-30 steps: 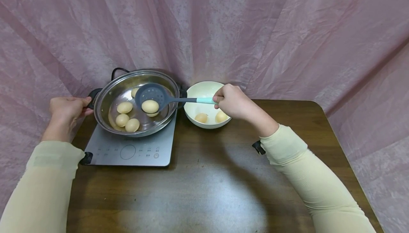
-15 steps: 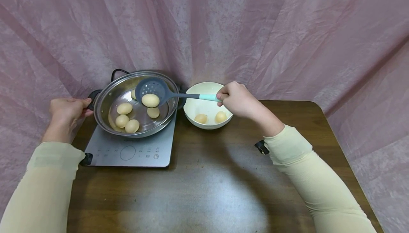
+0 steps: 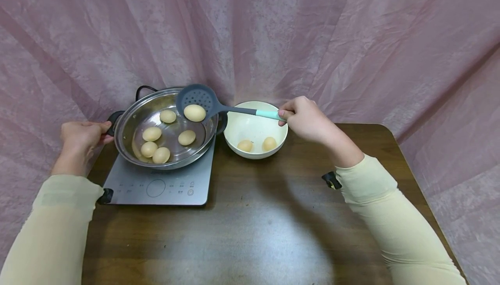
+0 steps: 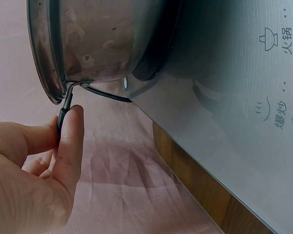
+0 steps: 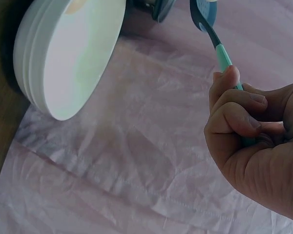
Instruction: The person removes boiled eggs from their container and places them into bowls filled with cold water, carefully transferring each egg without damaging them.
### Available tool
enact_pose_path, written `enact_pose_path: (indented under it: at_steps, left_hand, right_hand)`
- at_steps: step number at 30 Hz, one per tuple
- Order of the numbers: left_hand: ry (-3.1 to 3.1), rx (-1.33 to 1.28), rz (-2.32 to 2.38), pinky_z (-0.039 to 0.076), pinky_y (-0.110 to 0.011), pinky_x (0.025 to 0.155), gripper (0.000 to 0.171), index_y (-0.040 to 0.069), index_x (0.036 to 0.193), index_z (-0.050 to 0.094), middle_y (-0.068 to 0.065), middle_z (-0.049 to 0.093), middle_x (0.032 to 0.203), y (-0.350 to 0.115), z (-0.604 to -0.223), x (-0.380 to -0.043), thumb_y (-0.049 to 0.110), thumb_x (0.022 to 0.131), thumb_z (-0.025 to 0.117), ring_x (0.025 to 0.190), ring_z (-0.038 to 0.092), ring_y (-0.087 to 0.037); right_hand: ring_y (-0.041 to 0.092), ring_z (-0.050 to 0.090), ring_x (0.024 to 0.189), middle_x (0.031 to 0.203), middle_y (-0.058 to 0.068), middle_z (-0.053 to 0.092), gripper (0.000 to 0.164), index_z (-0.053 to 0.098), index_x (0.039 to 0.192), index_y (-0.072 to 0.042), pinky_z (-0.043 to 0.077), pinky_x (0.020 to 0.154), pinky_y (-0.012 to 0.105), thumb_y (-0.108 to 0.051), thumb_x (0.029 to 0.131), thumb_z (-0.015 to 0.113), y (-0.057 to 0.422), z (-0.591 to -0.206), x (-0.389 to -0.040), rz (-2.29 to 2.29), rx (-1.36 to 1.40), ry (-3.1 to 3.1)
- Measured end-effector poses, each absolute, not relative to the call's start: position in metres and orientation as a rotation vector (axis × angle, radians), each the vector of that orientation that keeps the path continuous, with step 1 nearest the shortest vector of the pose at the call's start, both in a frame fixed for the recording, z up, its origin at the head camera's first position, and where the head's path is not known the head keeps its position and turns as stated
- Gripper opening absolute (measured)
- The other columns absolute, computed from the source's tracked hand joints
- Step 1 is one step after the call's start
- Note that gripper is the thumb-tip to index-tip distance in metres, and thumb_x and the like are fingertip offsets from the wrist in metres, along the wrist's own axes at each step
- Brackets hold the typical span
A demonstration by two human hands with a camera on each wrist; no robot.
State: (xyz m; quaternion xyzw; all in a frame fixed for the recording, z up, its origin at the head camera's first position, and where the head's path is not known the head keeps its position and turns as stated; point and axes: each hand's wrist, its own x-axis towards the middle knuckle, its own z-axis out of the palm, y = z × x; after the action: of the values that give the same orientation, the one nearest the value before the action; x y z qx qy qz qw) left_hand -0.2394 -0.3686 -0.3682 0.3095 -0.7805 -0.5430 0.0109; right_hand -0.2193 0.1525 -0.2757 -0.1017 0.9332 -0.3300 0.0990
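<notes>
My left hand pinches the black side handle of a steel pot between thumb and fingers. My right hand grips the mint-green handle of a grey skimmer; in the right wrist view the fingers curl round it. One egg lies in the skimmer's perforated bowl, above the pot's right back part. Several more eggs rest on the pot's bottom in shallow liquid. A white bowl stands right of the pot, under the skimmer's handle, with two eggs inside.
The pot sits on a silver induction cooktop with printed controls, on a brown wooden table. A black cord loops behind the pot. A pink curtain hangs right behind the table.
My right hand has raised the skimmer with its egg and moved it right and back, uncovering two eggs in the pot. My left hand stays on the pot handle.
</notes>
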Motion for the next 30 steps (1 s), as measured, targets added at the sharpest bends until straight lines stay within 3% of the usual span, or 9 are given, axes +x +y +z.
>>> enact_pose_path:
  at_steps: [9, 21, 30]
  left_hand:
    - [-2.418, 0.975, -1.706, 0.059, -0.025, 0.061, 0.030, 0.030, 0.057, 0.063, 0.015, 0.061, 0.057, -0.367, -0.367, -0.238, 0.022, 0.085, 0.068, 0.054, 0.067, -0.008]
    - [-2.415, 0.962, -1.719, 0.060, -0.025, 0.062, 0.025, 0.028, 0.062, 0.064, 0.011, 0.062, 0.060, -0.369, -0.367, -0.236, 0.020, 0.085, 0.068, 0.057, 0.068, -0.010]
    - [-2.410, 1.001, -1.734, 0.060, -0.025, 0.063, 0.019, 0.026, 0.067, 0.064, 0.010, 0.063, 0.060, -0.369, -0.366, -0.237, 0.023, 0.085, 0.069, 0.058, 0.068, -0.010]
  right_hand:
    - [0.016, 0.038, 0.064, 0.080, 0.003, 0.065, 0.026, 0.070, 0.090, -0.010, 0.032, 0.052, 0.025, -0.020, 0.098, 0.048, 0.171, -0.271, -0.217, -0.997, -0.243, 2.794]
    - [0.014, 0.037, 0.055, 0.072, 0.002, 0.060, 0.029, 0.070, 0.091, -0.008, 0.031, 0.045, 0.025, -0.023, 0.099, 0.047, 0.198, -0.275, -0.215, -0.976, -0.178, 2.821]
    - [0.015, 0.039, 0.060, 0.080, 0.004, 0.064, 0.030, 0.069, 0.098, -0.004, 0.033, 0.048, 0.026, -0.024, 0.099, 0.047, 0.218, -0.281, -0.213, -1.011, -0.111, 2.829]
